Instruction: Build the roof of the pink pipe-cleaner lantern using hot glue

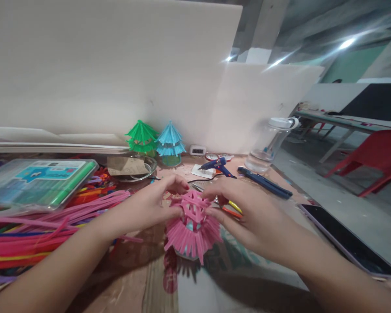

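Note:
Between my two hands stands a small pink pipe-cleaner house [193, 226], with a fringed skirt below and an open lattice at the top. My left hand [159, 200] grips its upper left side, thumb in front and fingers curled behind. On the upper right side my right hand [237, 208] pinches it with thumb and bent fingers. A tool with yellow and orange handles [233, 209] lies just behind, partly hidden by my right hand. Farther back are a similar green house [141, 137] and a light blue house [170, 141], both upright.
Loose pipe cleaners [35, 237] and a clear plastic case [42, 182] cover the left. A glass bowl [151, 167], a small timer [197, 150], a glue gun [217, 165] and a water bottle [267, 143] stand behind; a blue cutter [265, 182] and a phone [348, 239] lie right.

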`<state>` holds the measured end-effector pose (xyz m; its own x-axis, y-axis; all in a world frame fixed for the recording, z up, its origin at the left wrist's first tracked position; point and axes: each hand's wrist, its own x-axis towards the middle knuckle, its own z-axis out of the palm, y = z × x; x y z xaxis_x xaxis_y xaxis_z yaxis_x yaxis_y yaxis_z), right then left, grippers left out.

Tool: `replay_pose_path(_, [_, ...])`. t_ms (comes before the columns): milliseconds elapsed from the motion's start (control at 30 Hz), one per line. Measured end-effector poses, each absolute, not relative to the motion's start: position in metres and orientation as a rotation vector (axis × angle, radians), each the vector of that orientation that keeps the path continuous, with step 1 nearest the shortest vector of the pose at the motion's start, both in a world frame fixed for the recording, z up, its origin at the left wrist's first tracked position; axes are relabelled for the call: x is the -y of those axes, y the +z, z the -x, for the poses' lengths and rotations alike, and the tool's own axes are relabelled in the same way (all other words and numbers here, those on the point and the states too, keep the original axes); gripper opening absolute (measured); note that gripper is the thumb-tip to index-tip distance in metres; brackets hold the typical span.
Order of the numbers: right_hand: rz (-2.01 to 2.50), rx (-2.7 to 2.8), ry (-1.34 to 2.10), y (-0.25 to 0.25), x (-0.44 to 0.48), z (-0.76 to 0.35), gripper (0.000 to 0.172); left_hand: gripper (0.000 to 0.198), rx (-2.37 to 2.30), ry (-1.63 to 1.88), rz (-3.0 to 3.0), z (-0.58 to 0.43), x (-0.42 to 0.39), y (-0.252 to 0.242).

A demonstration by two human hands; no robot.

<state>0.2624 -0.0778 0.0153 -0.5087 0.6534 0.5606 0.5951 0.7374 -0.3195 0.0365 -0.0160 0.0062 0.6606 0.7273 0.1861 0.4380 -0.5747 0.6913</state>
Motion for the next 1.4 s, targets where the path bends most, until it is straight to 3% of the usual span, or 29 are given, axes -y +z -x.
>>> replay_pose_path(600, [0.964, 2.226, 0.085, 0.008, 0.078, -0.259, 0.029, 0.03, -0.877, 0.587, -2.3, -0.039, 0.022, 0.01])
replay_pose_path(900, [1.023, 2.229, 0.262, 0.01, 0.082, -0.26, 0.025, 0.029, -0.864, 0.567, -2.29, -0.038, 0.022, 0.009])
replay_pose_path(1233, [1.034, 2.172, 0.283, 0.01, 0.081, -0.258, 0.024, 0.014, -0.834, 0.676, -2.115, -0.033, 0.017, 0.016])
replay_pose_path(1400, [1.035, 2.187, 0.253, 0.009, 0.082, -0.256, 0.021, 0.015, -0.775, 0.694, -2.025, -0.037, 0.013, 0.006])
